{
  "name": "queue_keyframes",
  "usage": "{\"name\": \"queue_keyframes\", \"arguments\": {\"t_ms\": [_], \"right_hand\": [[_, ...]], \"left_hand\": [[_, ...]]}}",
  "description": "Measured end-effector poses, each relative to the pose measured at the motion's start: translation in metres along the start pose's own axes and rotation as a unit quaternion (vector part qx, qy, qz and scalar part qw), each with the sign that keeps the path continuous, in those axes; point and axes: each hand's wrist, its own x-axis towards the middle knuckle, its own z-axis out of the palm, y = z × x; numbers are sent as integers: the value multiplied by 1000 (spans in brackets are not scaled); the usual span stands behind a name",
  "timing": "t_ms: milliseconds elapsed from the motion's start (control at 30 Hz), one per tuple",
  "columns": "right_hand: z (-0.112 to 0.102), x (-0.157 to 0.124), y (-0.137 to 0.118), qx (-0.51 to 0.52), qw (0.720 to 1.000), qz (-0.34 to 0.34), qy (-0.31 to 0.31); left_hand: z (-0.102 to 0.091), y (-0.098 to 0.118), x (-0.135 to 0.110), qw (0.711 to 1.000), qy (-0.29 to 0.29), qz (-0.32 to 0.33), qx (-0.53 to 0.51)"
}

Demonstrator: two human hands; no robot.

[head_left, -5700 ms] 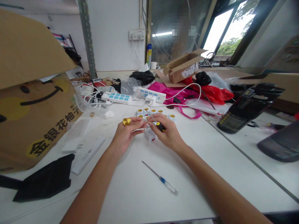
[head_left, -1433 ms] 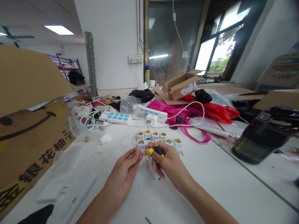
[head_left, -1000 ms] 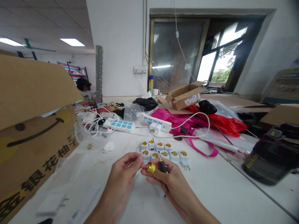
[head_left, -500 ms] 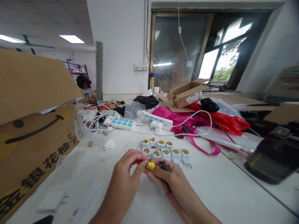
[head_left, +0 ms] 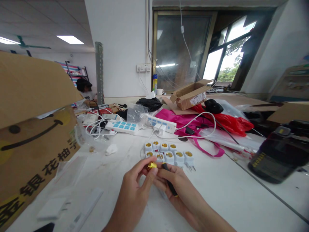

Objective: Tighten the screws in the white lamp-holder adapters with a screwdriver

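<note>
The left hand (head_left: 134,190) had shifted to a narrow fingertip pinch on the small brass collar (head_left: 152,166), while the right hand (head_left: 181,190) gripped the black-handled screwdriver (head_left: 169,182), both just short of the white lamp-holder adapters (head_left: 169,158).

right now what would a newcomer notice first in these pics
The hands in the middle catch the eye: the left hand pinches a small brass ring, while the right hand grips a black-handled screwdriver. Just beyond them stand rows of white plug-in lamp sockets with brass centres. At the left looms a big cardboard box printed with a smile, and a bright pink bag lies farther back.
</note>
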Motion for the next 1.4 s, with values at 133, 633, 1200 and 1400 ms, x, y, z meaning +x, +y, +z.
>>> {"name": "queue_keyframes", "arguments": {"t_ms": [133,633,1200,1400], "right_hand": [[4,-1,-3,60,998,23,8],[-5,4,-21,128,988,55,58],[-44,13,-44,-164,985,-47,-7],[-65,3,-68,-544,833,-62,-75]], "left_hand": [[-3,0,3,1000,10,-1,-27],[-14,12,14,907,138,-98,-387],[7,0,-6,990,-34,-51,-129],[7,-12,-4,994,26,-29,-102]]}}
